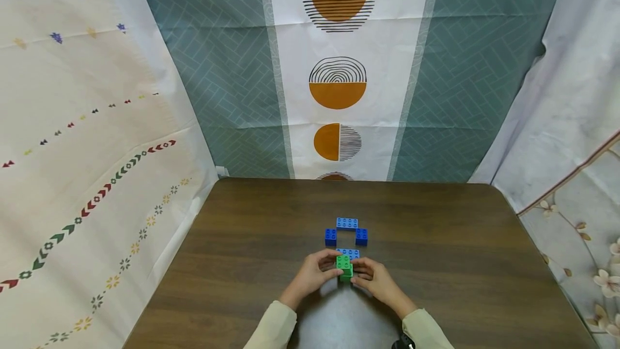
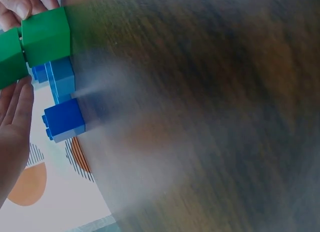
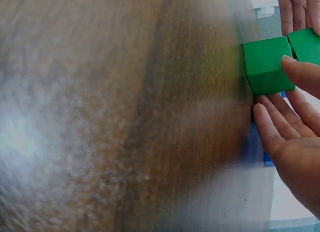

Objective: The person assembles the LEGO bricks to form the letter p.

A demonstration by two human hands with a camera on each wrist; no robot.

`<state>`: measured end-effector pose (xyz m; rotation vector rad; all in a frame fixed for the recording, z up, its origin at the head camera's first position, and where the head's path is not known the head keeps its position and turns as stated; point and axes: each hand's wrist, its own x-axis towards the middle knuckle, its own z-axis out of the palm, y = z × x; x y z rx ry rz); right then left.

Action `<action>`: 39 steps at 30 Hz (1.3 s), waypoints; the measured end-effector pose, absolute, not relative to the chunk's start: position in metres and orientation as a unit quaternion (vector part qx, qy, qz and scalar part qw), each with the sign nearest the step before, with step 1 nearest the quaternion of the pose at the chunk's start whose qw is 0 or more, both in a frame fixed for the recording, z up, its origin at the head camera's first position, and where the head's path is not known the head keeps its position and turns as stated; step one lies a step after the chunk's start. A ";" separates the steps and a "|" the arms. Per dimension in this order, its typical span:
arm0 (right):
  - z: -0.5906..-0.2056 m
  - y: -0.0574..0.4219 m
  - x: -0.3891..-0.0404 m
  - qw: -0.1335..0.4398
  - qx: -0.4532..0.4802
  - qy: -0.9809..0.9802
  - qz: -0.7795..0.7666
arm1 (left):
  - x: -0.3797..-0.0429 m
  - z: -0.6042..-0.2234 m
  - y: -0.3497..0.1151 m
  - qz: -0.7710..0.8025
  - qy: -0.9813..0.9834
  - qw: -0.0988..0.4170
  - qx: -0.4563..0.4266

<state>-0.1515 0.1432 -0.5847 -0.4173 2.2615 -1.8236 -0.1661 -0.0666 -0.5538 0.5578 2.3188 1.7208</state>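
Two green building bricks are stacked near the front of the blue ones, the upper green brick offset to the left on the lower green brick. A thin gap with studs shows between them in the left wrist view. My left hand pinches the upper green brick between thumb and fingers. On the other side, my right hand holds the lower green brick, its thumb on the near face and fingers along the side. A light blue brick lies right behind the green pair, partly hidden.
Farther back, a dark blue brick and another dark blue brick flank the middle, with a light blue brick behind them. All stand on the brown wooden table. Patterned cloths hang around its back and sides.
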 end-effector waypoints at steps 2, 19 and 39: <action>-0.586 0.143 -0.152 0.106 -0.136 0.768 -0.617 | -0.167 -0.557 -0.067 0.575 0.790 0.096 0.191; -0.589 0.143 -0.155 0.102 -0.129 0.757 -0.632 | -0.173 -0.559 -0.068 0.492 0.827 0.059 0.265; -0.586 0.142 -0.155 0.109 -0.114 0.762 -0.628 | -0.175 -0.548 -0.064 0.424 0.857 0.076 0.284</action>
